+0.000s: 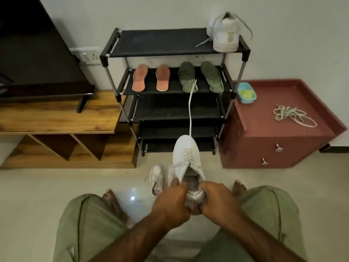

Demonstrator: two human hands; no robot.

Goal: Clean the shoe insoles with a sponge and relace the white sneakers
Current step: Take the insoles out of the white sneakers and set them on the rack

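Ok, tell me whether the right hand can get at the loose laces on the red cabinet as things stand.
Probably not right now: the right hand grips the sneaker by its heel. The loose laces lie uncovered on the red cabinet, on that side, so once freed it likely could.

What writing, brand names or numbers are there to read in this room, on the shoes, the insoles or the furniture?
Nothing here can be read.
On the sneaker on the top shelf: a pale heel patch, no letters show.
On the held sneaker: no brand mark visible.
On the orange insoles and green insoles: no print shows.
On the wall socket: no lettering shows.
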